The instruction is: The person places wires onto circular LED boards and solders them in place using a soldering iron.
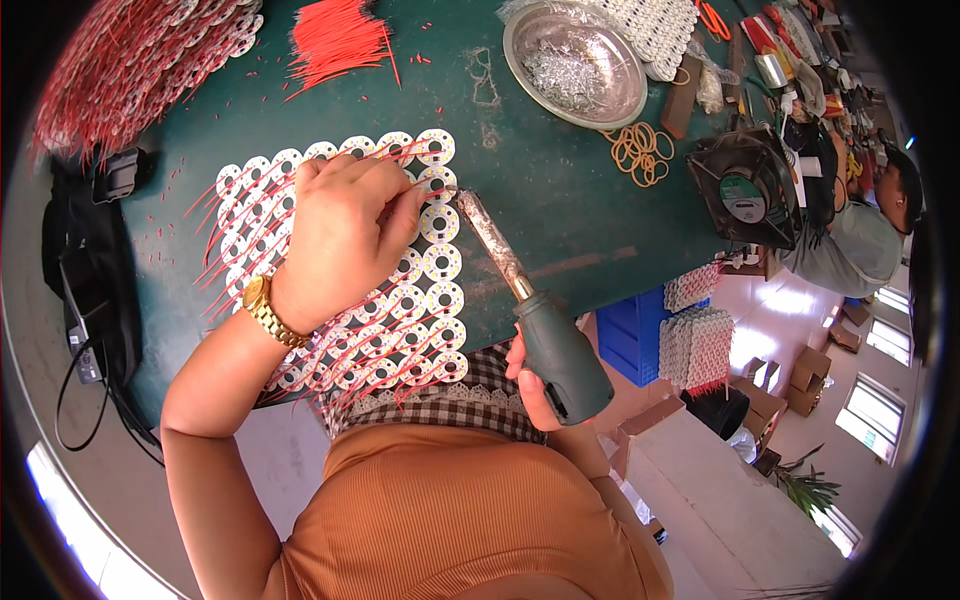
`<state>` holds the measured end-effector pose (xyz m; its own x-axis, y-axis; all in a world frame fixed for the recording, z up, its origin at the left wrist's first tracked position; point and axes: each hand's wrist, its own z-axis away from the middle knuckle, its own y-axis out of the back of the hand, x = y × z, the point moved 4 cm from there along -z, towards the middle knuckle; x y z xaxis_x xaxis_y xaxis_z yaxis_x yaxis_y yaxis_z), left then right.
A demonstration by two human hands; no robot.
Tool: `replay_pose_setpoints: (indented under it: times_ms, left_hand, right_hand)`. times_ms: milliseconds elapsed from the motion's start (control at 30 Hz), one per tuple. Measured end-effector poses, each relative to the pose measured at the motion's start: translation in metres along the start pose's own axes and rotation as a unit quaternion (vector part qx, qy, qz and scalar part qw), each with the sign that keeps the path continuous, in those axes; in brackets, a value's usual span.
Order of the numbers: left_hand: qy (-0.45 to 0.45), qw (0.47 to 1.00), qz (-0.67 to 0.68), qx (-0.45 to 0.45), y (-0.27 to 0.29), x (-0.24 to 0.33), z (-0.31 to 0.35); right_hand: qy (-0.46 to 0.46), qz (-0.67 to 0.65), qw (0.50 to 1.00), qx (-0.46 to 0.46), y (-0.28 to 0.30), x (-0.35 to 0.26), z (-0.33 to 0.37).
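Note:
A panel of round white LED circuit boards (441, 263) lies at the table's near edge, with red wires running across most of its discs. My left hand (350, 215), a gold watch on its wrist, rests over the panel. Its thumb and forefinger pinch a red wire (428, 185) by the right-hand column; the other fingertips are partly hidden. My right hand (535, 395) grips a soldering iron (562, 350) with a dark green handle. The iron's tip touches or nearly touches the disc beside my left fingertips.
Loose red wires (340, 45) and a wired stack of boards (150, 65) lie at the far left. A metal bowl (575, 65) of solder scraps, rubber bands (640, 153) and a fan (743, 190) stand to the right. Beyond the fan sits another person (850, 245). A blue crate (632, 338) is below.

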<state>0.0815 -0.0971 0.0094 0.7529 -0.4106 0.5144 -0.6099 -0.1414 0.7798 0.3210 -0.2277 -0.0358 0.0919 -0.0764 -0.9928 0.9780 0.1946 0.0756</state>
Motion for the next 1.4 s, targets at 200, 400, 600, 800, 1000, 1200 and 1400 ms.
replay_pose_setpoints:
  times_ms: [200, 400, 600, 800, 1000, 1200, 1400]
  left_hand:
    - [0.03, 0.999, 0.027, -0.032, 0.004, -0.004, 0.0]
    - [0.031, 0.999, 0.026, -0.031, 0.003, -0.004, 0.0]
    - [0.066, 0.992, 0.11, -0.012, 0.007, -0.011, 0.001]
    - [0.164, 0.97, 0.176, 0.042, 0.016, -0.011, -0.002]
    - [0.112, 0.973, 0.202, 0.0, 0.017, -0.008, -0.003]
    - [0.195, 0.937, 0.289, -0.018, 0.011, -0.008, 0.003]
    - [0.167, 0.951, 0.259, 0.01, 0.006, -0.013, 0.004]
  right_hand:
    - [0.045, 0.065, 0.996, -0.028, -0.001, -0.006, -0.008]
    - [0.102, 0.14, 0.982, -0.077, -0.003, -0.015, -0.021]
    - [0.053, 0.126, 0.989, -0.057, 0.005, 0.002, -0.004]
    - [-0.063, -0.15, 0.987, -0.012, 0.003, 0.016, 0.0]
    - [-0.049, -0.13, 0.99, -0.023, 0.007, 0.022, -0.001]
    - [-0.038, -0.131, 0.991, -0.011, 0.007, 0.027, -0.002]
    - [-0.04, -0.117, 0.992, -0.013, 0.005, 0.018, -0.007]
